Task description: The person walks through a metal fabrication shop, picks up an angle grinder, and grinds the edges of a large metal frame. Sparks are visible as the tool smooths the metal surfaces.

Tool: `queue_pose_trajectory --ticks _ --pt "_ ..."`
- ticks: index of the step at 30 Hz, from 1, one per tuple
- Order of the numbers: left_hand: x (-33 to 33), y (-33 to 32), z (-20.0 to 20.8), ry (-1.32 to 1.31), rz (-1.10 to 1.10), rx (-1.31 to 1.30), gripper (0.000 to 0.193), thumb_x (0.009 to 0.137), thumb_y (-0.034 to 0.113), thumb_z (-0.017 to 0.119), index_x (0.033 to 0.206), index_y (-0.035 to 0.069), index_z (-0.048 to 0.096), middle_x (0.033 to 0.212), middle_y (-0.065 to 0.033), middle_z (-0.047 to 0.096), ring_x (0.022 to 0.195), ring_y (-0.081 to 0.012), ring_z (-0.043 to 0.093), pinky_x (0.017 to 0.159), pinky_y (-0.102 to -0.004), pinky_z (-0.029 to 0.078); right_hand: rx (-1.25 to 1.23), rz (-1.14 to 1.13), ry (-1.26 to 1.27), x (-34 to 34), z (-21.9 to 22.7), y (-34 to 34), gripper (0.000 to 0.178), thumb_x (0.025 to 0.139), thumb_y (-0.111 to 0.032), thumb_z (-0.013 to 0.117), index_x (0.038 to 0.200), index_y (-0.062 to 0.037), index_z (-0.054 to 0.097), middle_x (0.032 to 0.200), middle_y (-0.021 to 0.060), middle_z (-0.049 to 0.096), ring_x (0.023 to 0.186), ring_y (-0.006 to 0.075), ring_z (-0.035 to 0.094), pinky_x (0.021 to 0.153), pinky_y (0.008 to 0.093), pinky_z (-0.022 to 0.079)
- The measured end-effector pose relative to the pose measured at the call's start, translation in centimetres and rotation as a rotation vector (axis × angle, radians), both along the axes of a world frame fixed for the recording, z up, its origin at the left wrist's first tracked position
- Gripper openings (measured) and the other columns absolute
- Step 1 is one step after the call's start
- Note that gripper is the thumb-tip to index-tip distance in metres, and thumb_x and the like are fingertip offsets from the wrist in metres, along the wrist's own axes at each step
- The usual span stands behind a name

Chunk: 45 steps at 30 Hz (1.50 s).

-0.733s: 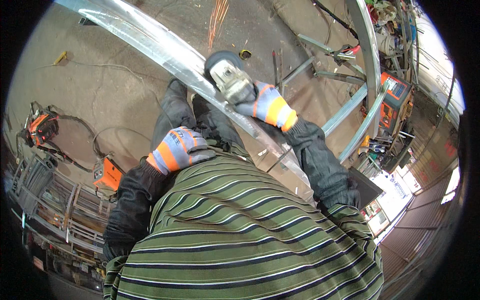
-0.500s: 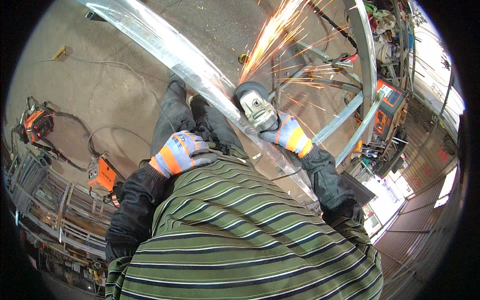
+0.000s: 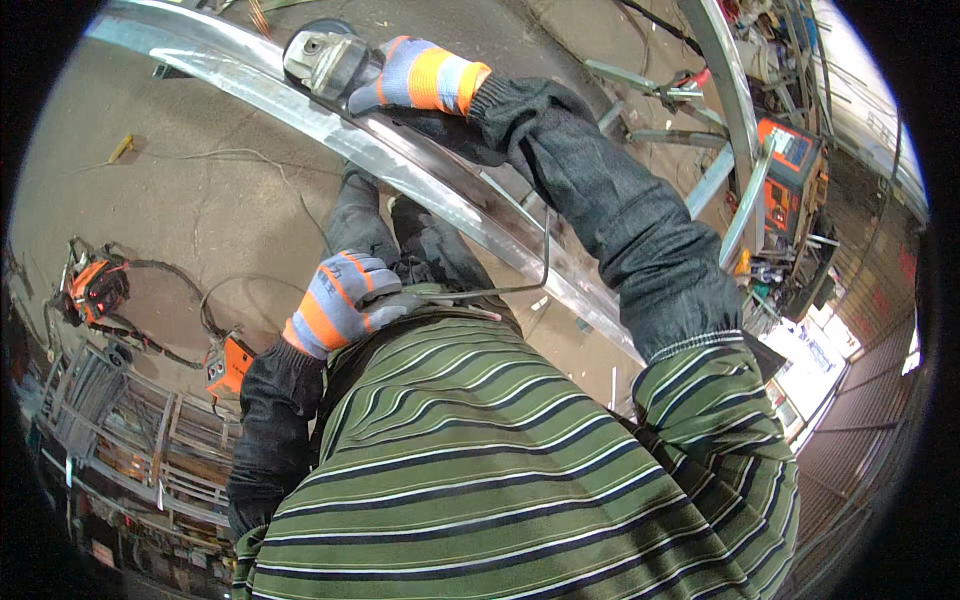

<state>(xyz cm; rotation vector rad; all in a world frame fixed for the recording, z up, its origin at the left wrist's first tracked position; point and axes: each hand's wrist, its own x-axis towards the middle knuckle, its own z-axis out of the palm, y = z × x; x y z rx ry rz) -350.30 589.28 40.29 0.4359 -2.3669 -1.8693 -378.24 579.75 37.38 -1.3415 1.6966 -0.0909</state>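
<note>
My right hand (image 3: 425,78), in a grey and orange glove, is wrapped round an angle grinder (image 3: 333,65). The grinder's disc end is at the upper edge of a long, shiny metal beam (image 3: 420,190), which slants from far left to near right. Beneath the right forearm a dark power cord (image 3: 520,288) bends toward my waist. There my left hand (image 3: 343,300), gloved the same way, has its fingers curled by the cord, which appears to run into its grip. Whether the disc touches the metal is hard to see.
Orange machines stand on the floor at left (image 3: 95,288) and at the right (image 3: 790,180). A small orange box (image 3: 228,365) sits before racks of metal bars (image 3: 130,420). Curved metal framing (image 3: 728,100) rises at the right. A thin cable (image 3: 215,153) crosses the floor.
My right hand has carried the grinder far to the left along the beam, and the arm is now stretched across. The large spark spray has shrunk to a small streak at the top.
</note>
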Motion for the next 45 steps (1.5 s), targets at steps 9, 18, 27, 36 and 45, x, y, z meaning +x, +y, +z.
queue_pose_trajectory --ticks 9,18,27,36,45 --pt "0.7 2.1 -0.9 -0.050 -0.056 -0.007 0.024 0.076 0.024 0.082 0.087 0.007 0.071 0.081 -0.0129 0.067 0.079 -0.0364 0.063 0.074 -0.0444 0.050 0.242 -0.100 -0.035 -6.3 1.8 20.9 0.053 0.072 -0.038 0.082 0.103 0.0034 0.070 0.088 0.0269 0.071 0.084 0.0345 0.073 0.078 0.0418 0.056" --pt "-7.4 2.5 1.0 -0.130 -0.399 -0.348 0.021 0.082 0.018 0.076 0.100 0.008 0.073 0.096 -0.0163 0.071 0.091 -0.0384 0.066 0.081 -0.0453 0.053 0.072 -0.906 -0.049 -9.7 9.0 41.2 0.057 0.077 -0.032 0.083 0.121 0.0019 0.069 0.110 0.0131 0.076 0.096 0.0196 0.072 0.089 0.0323 0.055" --pt "-25.7 6.3 4.4 -0.316 -0.512 0.108 0.068 0.080 0.014 0.084 0.138 -0.001 0.051 0.123 -0.0149 0.068 0.113 -0.0195 0.064 0.099 -0.0352 0.051 -0.893 -1.697 -0.365 -6.9 2.2 27.8 0.039 0.083 -0.024 0.079 0.115 -0.0034 0.068 0.105 0.0114 0.072 0.091 0.0178 0.068 0.083 0.0332 0.056" --pt "-26.9 -3.7 4.0 -0.537 -0.771 -0.151 0.058 0.070 0.004 0.078 0.124 0.003 0.059 0.110 -0.0052 0.068 0.101 -0.0131 0.062 0.089 -0.0302 0.052 -1.023 -2.420 -1.126 2.3 2.7 20.2 0.054 0.077 -0.012 0.087 0.123 -0.0049 0.060 0.104 0.0047 0.068 0.094 0.0167 0.064 0.086 0.0356 0.055" --pt "-28.9 -5.4 1.0 -0.614 -1.170 -0.311 0.063 0.066 0.009 0.077 0.127 0.003 0.059 0.106 -0.0150 0.071 0.098 -0.0233 0.068 0.087 -0.0354 0.054 -0.987 -2.699 -1.240 6.9 0.0 18.1 0.026 0.084 -0.018 0.083 0.102 -0.0019 0.073 0.092 0.0057 0.072 0.079 0.0157 0.067 0.072 0.0357 0.055"
